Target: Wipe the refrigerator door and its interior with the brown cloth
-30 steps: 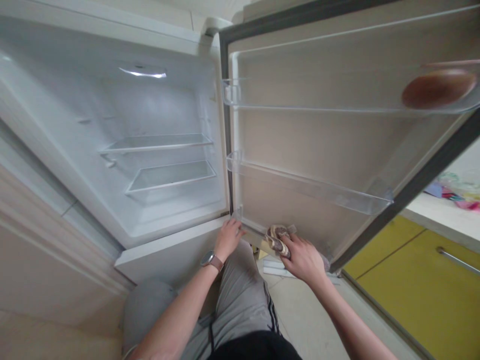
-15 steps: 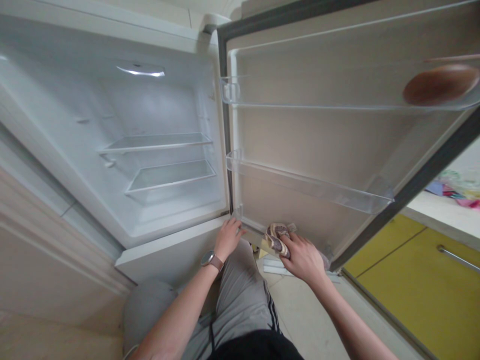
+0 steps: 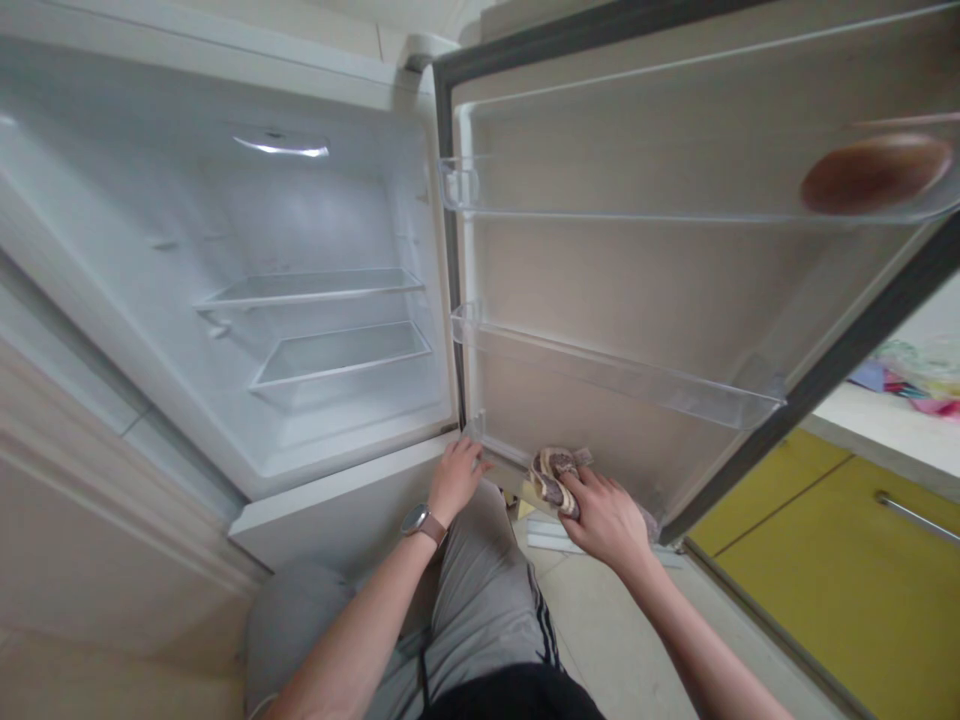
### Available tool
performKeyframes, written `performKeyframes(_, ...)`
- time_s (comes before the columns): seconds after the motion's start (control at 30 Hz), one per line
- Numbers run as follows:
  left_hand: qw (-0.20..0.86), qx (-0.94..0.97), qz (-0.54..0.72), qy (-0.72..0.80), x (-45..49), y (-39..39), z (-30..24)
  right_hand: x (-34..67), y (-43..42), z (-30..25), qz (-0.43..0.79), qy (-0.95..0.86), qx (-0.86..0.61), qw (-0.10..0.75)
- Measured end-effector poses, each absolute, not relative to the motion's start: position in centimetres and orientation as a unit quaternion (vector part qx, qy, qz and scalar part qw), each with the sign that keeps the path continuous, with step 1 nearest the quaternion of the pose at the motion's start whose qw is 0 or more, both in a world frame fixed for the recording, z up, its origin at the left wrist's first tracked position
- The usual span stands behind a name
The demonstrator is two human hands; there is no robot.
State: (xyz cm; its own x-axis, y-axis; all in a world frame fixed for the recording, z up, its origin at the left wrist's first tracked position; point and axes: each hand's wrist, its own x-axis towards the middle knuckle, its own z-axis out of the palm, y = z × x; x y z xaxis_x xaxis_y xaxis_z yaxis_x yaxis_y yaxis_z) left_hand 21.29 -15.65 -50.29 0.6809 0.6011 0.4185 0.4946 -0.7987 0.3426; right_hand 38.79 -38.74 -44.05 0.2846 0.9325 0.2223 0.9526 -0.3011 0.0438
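Open fridge, cloth held against the lowest door bin, lower centre of frame.
Fridge [image 3: 300,300] fills the left, door [image 3: 637,270] swung wide at right; brown dish [image 3: 874,175] in top bin, upper right. Left hand [image 3: 454,480] grip curled over lowest door bin [image 3: 501,455] corner, likely steadying it. Right hand [image 3: 607,520] grip bunched around patterned cloth [image 3: 551,470], pressing it to the bin. Watch [image 3: 416,520] on left wrist. No readable writing.
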Motion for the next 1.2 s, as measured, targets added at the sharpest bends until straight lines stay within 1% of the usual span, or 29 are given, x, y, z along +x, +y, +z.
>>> performKeyframes(0.27,0.104,0.911,0.261,0.302,21.24,-15.75,-50.16,38.7,-38.74,-44.08,-0.099,-0.589,-0.8,0.055)
performKeyframes(1.2,0.106,0.911,0.255,0.306,21.2,-15.81,-50.14,38.52,-38.72,-43.91,-0.089,-0.584,-0.806,0.041)
